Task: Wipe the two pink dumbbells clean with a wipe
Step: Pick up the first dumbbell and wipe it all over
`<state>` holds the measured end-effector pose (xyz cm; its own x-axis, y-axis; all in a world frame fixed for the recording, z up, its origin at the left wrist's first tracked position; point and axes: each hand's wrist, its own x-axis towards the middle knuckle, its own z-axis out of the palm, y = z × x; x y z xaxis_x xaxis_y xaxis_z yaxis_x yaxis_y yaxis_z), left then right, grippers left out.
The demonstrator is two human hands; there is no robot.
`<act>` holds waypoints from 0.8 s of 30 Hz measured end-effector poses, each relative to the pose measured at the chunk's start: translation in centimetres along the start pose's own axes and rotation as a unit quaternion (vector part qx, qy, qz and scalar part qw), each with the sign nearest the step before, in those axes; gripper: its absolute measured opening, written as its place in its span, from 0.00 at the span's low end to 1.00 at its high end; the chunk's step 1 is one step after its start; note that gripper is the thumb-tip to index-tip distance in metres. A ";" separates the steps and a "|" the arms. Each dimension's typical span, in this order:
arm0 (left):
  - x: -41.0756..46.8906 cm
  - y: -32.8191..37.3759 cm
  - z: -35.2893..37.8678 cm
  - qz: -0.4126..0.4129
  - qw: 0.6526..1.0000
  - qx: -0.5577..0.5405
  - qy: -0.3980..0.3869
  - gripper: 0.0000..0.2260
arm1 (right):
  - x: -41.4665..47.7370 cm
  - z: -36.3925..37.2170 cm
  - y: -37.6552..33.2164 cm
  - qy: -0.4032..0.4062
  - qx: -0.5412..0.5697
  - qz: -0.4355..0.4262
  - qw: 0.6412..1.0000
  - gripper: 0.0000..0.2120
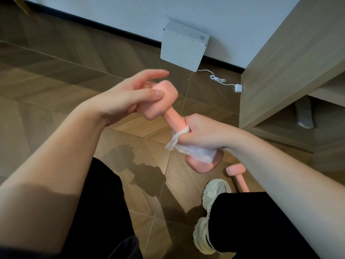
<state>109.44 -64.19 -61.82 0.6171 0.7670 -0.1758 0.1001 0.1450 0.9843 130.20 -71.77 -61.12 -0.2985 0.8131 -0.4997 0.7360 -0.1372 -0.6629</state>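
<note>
Pink dumbbell (168,111) sits slantwise in mid-air between both hands, one head toward 11 o'clock and the other toward 5 o'clock. The left hand (127,98) holds the upper head, thumb pressed on its near face, forefinger stretched out past it and the lower fingers (133,109) tucked behind. The right hand (203,133) is clenched round the lower part of the handle with a white wipe (194,152) caught under it; the wipe trails over the lower head.

At 4 o'clock from that head a second pink dumbbell (238,176) lies on the wooden floor (56,71), half hidden by the right forearm, just beside a pale shoe (214,193).

At 12 o'clock a white box (183,47) leans on the wall; its small markings are too faint to read. A white cable (218,79) runs from it toward a wooden cabinet (289,71) at 2 o'clock.
</note>
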 end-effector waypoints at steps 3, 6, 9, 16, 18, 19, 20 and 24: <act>-0.3 0.3 0.7 -0.018 0.993 0.113 0.016 0.23 | 0.2 0.5 0.0 0.019 -0.028 -0.009 0.999 0.06; -0.5 0.2 2.2 -0.087 0.980 0.181 -0.017 0.29 | 0.5 1.0 0.1 0.030 -0.083 -0.020 0.996 0.11; -1.2 -0.6 1.9 -0.117 0.980 0.146 -0.072 0.19 | 0.8 1.0 0.2 0.027 -0.158 -0.018 0.987 0.11; -1.4 -1.8 1.2 -0.128 0.988 0.071 -0.058 0.23 | 1.0 1.0 0.1 0.044 -0.220 -0.020 0.974 0.13; -1.2 -2.1 2.4 -0.218 0.972 0.062 -0.061 0.27 | 1.0 1.3 0.0 0.049 -0.274 -0.037 0.960 0.11; -1.1 -2.3 2.8 -0.261 0.961 0.072 -0.064 0.33 | 1.0 1.4 0.0 0.048 -0.292 -0.043 0.954 0.09; -1.1 -2.6 3.0 -0.282 0.954 0.077 -0.072 0.36 | 1.0 1.5 -0.1 0.049 -0.302 -0.047 0.951 0.08; -1.4 -2.8 1.9 -0.150 0.984 0.046 -0.089 0.27 | 1.2 1.3 0.0 0.058 -0.253 -0.031 0.965 0.05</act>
<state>109.79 -66.83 -64.27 0.6745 0.5757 -0.4623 0.3645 0.2849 0.8866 128.99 -71.50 -62.44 -0.3031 0.8728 -0.3826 0.9304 0.1842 -0.3168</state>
